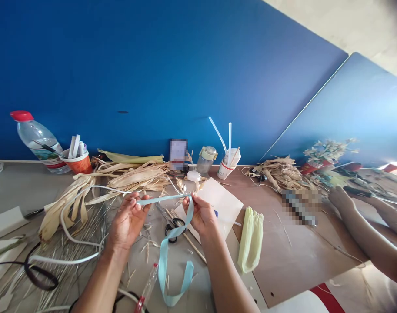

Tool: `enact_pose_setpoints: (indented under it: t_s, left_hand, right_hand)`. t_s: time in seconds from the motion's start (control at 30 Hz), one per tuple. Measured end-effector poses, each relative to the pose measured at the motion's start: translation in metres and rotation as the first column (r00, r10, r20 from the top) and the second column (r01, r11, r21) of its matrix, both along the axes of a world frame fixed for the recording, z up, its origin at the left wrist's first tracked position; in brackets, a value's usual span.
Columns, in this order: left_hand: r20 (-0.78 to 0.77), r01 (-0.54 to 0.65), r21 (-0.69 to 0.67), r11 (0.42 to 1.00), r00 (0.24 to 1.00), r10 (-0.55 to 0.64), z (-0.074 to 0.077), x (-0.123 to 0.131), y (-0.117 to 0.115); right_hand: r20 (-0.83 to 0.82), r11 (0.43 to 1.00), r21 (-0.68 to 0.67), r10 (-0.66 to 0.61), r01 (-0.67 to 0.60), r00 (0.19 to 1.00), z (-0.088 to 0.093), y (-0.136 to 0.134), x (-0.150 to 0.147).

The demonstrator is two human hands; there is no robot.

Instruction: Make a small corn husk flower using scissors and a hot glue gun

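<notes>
The left hand (128, 219) and right hand (201, 214) each pinch the ribbon (162, 199) between thumb and fingers, with a short stretch taut between them. The rest drops from the right hand toward 6 o'clock and loops. Scissors (174, 227) lie just under the span. Dry husks (129, 176) pile at 11 o'clock, and a green husk (250, 239) lies at 4 o'clock of the right hand.
</notes>
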State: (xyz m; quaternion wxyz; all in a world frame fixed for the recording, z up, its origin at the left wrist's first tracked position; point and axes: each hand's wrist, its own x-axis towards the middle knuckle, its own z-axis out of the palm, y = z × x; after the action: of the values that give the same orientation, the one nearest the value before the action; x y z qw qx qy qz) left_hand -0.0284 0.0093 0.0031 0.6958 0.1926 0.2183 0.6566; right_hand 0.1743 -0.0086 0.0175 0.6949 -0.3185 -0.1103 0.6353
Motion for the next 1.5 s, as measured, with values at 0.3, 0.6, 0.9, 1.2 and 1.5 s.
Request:
enact_pose_setpoints:
  t_s: [0.3,0.6,0.9,1.2,1.5]
  left_hand:
    - [0.076,-0.115,-0.043,0.992,0.99,0.118,0.003,-0.007,0.005]
    - [-0.456,0.065,-0.025,0.998,0.887,-0.069,0.007,0.025,-0.012]
    - [-0.672,0.132,0.054,0.99,0.738,-0.062,0.009,0.029,-0.016]
    - [-0.722,0.241,-0.001,0.971,0.671,-0.168,0.008,0.032,-0.017]
    - [-0.756,0.221,0.108,0.969,0.651,-0.064,-0.008,0.026,-0.011]
  right_hand:
    - [0.417,0.988,-0.116,0.138,-0.098,0.898,-0.002,-0.007,-0.006]
    - [0.411,0.985,0.163,-0.011,-0.062,0.912,0.015,-0.017,-0.021]
    - [0.488,0.946,0.151,0.181,-0.287,0.854,0.007,-0.02,-0.035]
    - [0.422,0.959,0.137,0.172,-0.25,0.89,0.011,-0.017,-0.034]
    - [0.288,0.983,0.123,0.096,-0.136,0.953,0.01,-0.015,-0.032]
